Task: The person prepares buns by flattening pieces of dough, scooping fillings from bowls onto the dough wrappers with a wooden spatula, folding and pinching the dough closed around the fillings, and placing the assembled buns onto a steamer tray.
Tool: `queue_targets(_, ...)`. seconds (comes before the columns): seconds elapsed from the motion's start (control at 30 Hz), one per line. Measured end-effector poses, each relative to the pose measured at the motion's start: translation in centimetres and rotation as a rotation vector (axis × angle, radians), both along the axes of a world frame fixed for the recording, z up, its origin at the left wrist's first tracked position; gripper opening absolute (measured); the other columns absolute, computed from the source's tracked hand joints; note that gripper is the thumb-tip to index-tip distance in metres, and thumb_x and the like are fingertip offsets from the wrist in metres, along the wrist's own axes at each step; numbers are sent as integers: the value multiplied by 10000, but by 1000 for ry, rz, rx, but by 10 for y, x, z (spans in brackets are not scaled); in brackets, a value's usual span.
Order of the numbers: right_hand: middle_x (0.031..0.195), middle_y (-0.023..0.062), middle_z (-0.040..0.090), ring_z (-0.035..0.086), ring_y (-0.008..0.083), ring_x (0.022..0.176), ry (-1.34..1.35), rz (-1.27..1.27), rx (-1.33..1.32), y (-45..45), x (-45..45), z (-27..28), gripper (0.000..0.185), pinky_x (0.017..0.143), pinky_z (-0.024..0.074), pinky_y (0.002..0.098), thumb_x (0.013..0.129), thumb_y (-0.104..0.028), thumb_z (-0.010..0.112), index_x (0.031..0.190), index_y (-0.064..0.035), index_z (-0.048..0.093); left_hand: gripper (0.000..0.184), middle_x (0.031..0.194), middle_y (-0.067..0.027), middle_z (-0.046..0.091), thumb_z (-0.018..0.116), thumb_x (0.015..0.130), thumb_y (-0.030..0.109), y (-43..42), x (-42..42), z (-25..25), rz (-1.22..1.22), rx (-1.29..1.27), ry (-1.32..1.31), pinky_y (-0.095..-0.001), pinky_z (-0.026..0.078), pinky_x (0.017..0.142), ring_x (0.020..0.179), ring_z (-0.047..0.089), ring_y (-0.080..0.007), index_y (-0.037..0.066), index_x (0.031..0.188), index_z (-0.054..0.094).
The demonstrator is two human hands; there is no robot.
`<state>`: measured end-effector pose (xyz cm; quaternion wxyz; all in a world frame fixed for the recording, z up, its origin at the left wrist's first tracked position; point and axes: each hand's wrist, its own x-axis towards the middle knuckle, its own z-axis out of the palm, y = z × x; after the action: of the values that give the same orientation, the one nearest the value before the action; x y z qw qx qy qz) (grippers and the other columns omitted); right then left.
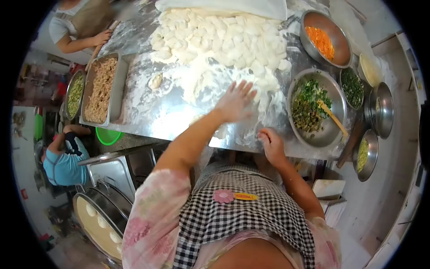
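Holding left hand (236,103) with fingers spread over floured counter (166,115), before dough pieces (219,41) heaped at far side; having right hand (272,144) near edge, with fingers curled closed, beside steel bowl (337,101).

Pale dough pieces (219,38) (floury, many touching) across the metal table (145,114).

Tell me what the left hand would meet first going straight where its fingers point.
The left hand would probably meet the near edge of the floured dough pieces first. Its height above the table is hard to judge, so it might pass over them.
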<state>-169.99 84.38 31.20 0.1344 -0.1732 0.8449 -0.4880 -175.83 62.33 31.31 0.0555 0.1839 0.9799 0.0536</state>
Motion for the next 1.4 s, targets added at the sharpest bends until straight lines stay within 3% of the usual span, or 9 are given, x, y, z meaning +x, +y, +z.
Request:
queue_targets(0.3,968,129,617,588,211,880,-100,-74,-152,26,8,-7,230,811,447,308,908,-123,488,1070,21,564,656,1481,-140,186,285,923,506,-80,-3,27,48,-118,131,-439,92,1123,1380,116,-311,65,1407,259)
queue_targets(0.57,812,71,596,556,131,700,-52,-50,-196,17,4,-10,181,673,459,269,907,-83,468,1011,26,568,677,1487,-196,95,337,905,514,-54,98,19,345,1,-64,-489,64,1110,1379,40,-372,105,1430,211)
queue_targets(0.63,771,72,592,553,133,677,-3,-21,-157,21,2,-7,158,649,454,270,900,-86,474,949,28,574,584,1388,-236,314,398,909,437,-61,92,-14,364,63,168,-457,186,1085,1325,248,-340,88,1373,335)
queue_targets(0.73,705,76,581,549,139,654,-27,12,-85,20,-3,-2,178,612,440,272,894,-111,485,825,30,572,495,1215,-202,495,545,862,344,-84,101,1,545,700,122,-390,369,965,1146,468,-326,50,1249,452)
queue_targets(0.87,636,83,559,533,167,614,-217,137,-29,6,-8,4,251,575,422,298,888,-155,488,725,21,562,333,942,-151,601,657,766,300,-87,139,9,971,612,20,-377,469,765,863,583,-322,28,938,570)
queue_targets(1.07,922,139,611,587,222,811,-158,289,-45,-34,-3,9,310,731,469,343,869,-181,532,1105,19,551,272,641,-45,526,667,781,226,-86,145,-29,863,714,34,-335,419,542,595,518,-199,60,668,483)
queue_targets(1.13,849,122,612,596,182,728,-113,259,-78,-51,-5,12,321,643,481,308,884,-195,535,1103,39,526,203,686,16,509,594,847,97,-53,135,33,955,1238,-35,-280,436,544,621,511,-100,100,713,441)
queue_targets(1.3,735,74,604,573,134,603,-562,231,-387,-84,-16,93,265,548,471,278,895,-218,527,986,29,555,103,854,-87,603,512,894,129,-18,109,109,916,1956,-280,-298,521,665,789,605,-172,57,965,532)
queue_targets(1.4,760,100,617,598,182,640,-327,210,-362,-83,-12,120,250,573,480,343,887,-261,505,928,-29,592,178,910,-123,635,576,842,97,-11,111,95,664,1641,-200,-295,533,700,848,628,-195,37,1009,579)
